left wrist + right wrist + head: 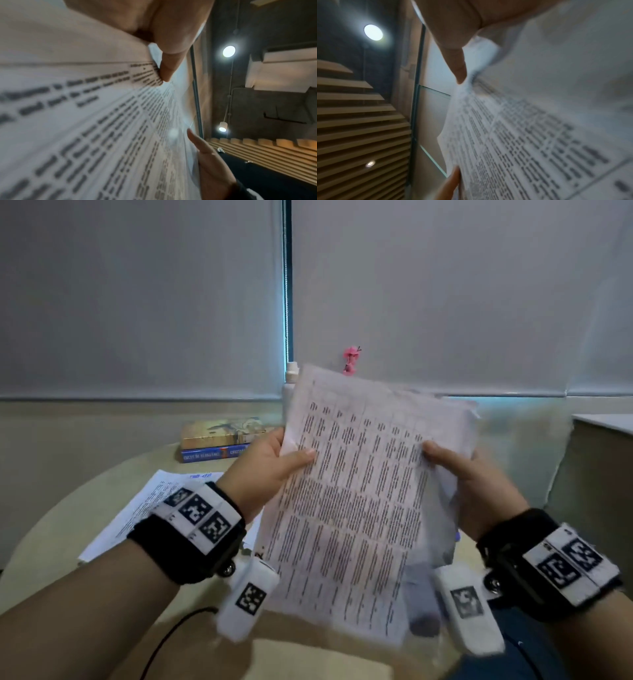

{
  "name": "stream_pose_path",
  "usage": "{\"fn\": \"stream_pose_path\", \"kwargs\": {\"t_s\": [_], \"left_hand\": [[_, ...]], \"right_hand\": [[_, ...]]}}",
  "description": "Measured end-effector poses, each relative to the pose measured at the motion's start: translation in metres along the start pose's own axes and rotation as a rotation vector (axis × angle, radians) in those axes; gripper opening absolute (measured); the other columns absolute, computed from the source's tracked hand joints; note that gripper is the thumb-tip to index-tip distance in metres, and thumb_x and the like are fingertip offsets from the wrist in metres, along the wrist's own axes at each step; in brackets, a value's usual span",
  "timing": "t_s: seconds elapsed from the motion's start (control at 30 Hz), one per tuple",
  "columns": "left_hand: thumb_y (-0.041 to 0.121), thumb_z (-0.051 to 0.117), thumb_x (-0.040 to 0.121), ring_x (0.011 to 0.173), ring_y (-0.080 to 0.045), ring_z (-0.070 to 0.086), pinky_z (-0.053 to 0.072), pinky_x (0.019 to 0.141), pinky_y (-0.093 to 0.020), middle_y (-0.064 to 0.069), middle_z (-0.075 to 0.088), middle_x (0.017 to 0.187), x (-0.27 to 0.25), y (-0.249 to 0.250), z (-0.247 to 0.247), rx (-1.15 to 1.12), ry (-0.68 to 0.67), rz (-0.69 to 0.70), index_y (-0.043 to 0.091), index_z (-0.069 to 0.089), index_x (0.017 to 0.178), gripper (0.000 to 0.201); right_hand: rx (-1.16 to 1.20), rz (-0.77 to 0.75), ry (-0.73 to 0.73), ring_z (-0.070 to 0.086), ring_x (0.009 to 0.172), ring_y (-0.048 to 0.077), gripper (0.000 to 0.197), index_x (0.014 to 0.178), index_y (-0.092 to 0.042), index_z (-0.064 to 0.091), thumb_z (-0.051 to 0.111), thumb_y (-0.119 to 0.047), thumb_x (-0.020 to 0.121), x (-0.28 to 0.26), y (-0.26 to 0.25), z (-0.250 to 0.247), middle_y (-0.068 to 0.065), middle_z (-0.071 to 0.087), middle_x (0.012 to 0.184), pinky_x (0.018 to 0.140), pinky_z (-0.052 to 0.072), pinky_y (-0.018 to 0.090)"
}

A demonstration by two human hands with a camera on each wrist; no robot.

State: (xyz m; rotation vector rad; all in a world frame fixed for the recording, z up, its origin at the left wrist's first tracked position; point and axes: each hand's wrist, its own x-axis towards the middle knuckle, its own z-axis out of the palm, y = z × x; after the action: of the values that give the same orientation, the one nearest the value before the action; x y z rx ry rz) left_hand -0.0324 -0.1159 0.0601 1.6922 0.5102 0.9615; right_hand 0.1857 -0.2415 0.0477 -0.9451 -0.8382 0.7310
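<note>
Cable (171, 635) first, black, on the pale round table (51, 542) below and left of the printed sheaf (359, 508). Just above it, black wrist bands (191, 529) with square markers, one at each lower side of the sheaf. Then the sheaf itself: held up off the table, print toward the person, top leaning right. Carries dense columns of text, too blurred to read. Pinched at its left edge by the left hand (270, 467), thumb (164, 67) pressed flat on the printed face, fingers curled behind the paper. Pinched at its right edge by the right hand (469, 484) at about the same height, thumb (458, 67) on the front, fingers hidden behind. Behind the sheaf's right side, the edge of a further sheet (459, 419). Left of the sheaf, beyond the left wrist, loose printed pages (144, 508) flat on the table. Farther back, left of the sheaf's upper half, two stacked books (219, 440), blue-spined one beneath. Right behind the sheaf's top left corner, a white bottle (290, 378), mostly covered by it. Above the sheaf's top edge, a small pink flower (351, 359). Farthest behind the sheaf, grey roller blinds (137, 302).
</note>
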Motion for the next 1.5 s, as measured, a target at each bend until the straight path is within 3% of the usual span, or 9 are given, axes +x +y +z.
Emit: {"fn": "stream_pose_path", "kwargs": {"t_s": [0.23, 0.37, 0.47, 0.67, 0.77, 0.93, 1.07, 1.23, 1.5], "left_hand": [[0.004, 0.055, 0.09, 0.09, -0.025, 0.07, 0.058, 0.08, -0.042, -0.009, 0.072, 0.101, 0.004, 0.0, -0.006, -0.057, 0.049, 0.017, 0.015, 0.06, 0.105, 0.019], [-0.003, 0.054, 0.09, 0.088, -0.022, 0.071, 0.06, 0.072, -0.04, -0.003, 0.067, 0.101, 0.008, 0.009, -0.002, -0.012, 0.12, 0.226, 0.029, 0.049, 0.112, 0.039], [-0.005, 0.054, 0.09, 0.082, -0.018, 0.07, 0.06, 0.066, -0.033, -0.004, 0.061, 0.097, 0.003, 0.02, -0.002, 0.014, 0.124, 0.391, 0.041, 0.039, 0.122, 0.057], [0.0, 0.057, 0.09, 0.076, -0.015, 0.069, 0.057, 0.061, -0.028, -0.001, 0.063, 0.087, 0.003, 0.026, -0.002, 0.027, 0.172, 0.45, 0.025, 0.049, 0.099, 0.028], [0.001, 0.056, 0.091, 0.077, -0.019, 0.068, 0.057, 0.062, -0.03, 0.0, 0.063, 0.089, 0.005, 0.027, 0.0, 0.018, 0.164, 0.479, 0.026, 0.051, 0.098, 0.026], [0.004, 0.054, 0.093, 0.081, -0.014, 0.066, 0.057, 0.066, -0.027, -0.002, 0.062, 0.092, 0.007, 0.028, 0.001, 0.011, 0.189, 0.502, 0.021, 0.055, 0.091, 0.017], [0.002, 0.054, 0.093, 0.074, -0.006, 0.063, 0.054, 0.067, -0.025, 0.009, 0.061, 0.085, 0.011, 0.025, 0.0, 0.006, 0.244, 0.51, 0.022, 0.056, 0.088, 0.02], [0.008, 0.05, 0.097, 0.085, -0.004, 0.064, 0.055, 0.077, -0.024, 0.011, 0.065, 0.092, 0.011, 0.025, 0.001, 0.059, 0.277, 0.514, 0.018, 0.063, 0.095, 0.016], [0.014, 0.042, 0.1, 0.079, -0.005, 0.066, 0.055, 0.071, -0.024, 0.01, 0.067, 0.085, 0.009, 0.027, 0.004, 0.077, 0.309, 0.493, 0.02, 0.062, 0.093, 0.022]], "right_hand": [[-0.166, -0.018, -0.022, 0.071, 0.071, 0.025, 0.036, 0.084, -0.004, 0.07, 0.076, -0.023, 0.054, 0.003, 0.01, 0.008, 0.015, 0.074, 0.082, 0.059, 0.055, 0.029], [-0.289, -0.106, -0.012, 0.067, 0.052, 0.011, 0.003, 0.078, -0.006, 0.067, 0.067, -0.009, 0.079, 0.0, 0.003, 0.016, 0.002, 0.072, 0.062, 0.047, 0.049, 0.018], [-0.36, -0.173, -0.002, 0.063, 0.046, 0.003, 0.002, 0.083, -0.005, 0.066, 0.063, -0.005, 0.083, -0.008, -0.009, 0.023, -0.006, 0.069, 0.056, 0.041, 0.045, 0.013], [-0.38, -0.56, -0.018, 0.064, 0.071, -0.006, 0.049, 0.12, -0.018, 0.042, 0.061, 0.006, 0.082, -0.014, -0.026, 0.035, -0.013, 0.061, 0.094, 0.062, 0.051, 0.009], [-0.504, -0.705, 0.025, 0.057, 0.077, -0.01, 0.033, 0.11, -0.019, 0.052, 0.059, 0.002, 0.087, -0.007, -0.032, 0.04, -0.005, 0.059, 0.106, 0.069, 0.045, 0.006], [-0.521, -0.723, 0.088, 0.056, 0.082, -0.011, 0.027, 0.086, -0.028, 0.061, 0.058, -0.001, 0.088, 0.003, -0.03, 0.036, -0.026, 0.065, 0.081, 0.074, 0.042, 0.006], [-0.506, -0.708, 0.116, 0.053, 0.066, -0.008, 0.025, 0.072, -0.024, 0.056, 0.062, -0.004, 0.086, 0.008, -0.027, 0.033, -0.025, 0.061, 0.065, 0.064, 0.041, 0.006], [-0.45, -0.716, 0.1, 0.053, 0.065, -0.007, 0.022, 0.076, -0.025, 0.057, 0.062, -0.006, 0.086, 0.009, -0.028, 0.035, -0.023, 0.061, 0.066, 0.063, 0.041, 0.008], [-0.44, -0.702, 0.065, 0.055, 0.076, -0.002, 0.025, 0.079, -0.025, 0.063, 0.057, -0.002, 0.087, 0.008, -0.025, 0.034, -0.02, 0.064, 0.073, 0.071, 0.043, 0.011]]}}
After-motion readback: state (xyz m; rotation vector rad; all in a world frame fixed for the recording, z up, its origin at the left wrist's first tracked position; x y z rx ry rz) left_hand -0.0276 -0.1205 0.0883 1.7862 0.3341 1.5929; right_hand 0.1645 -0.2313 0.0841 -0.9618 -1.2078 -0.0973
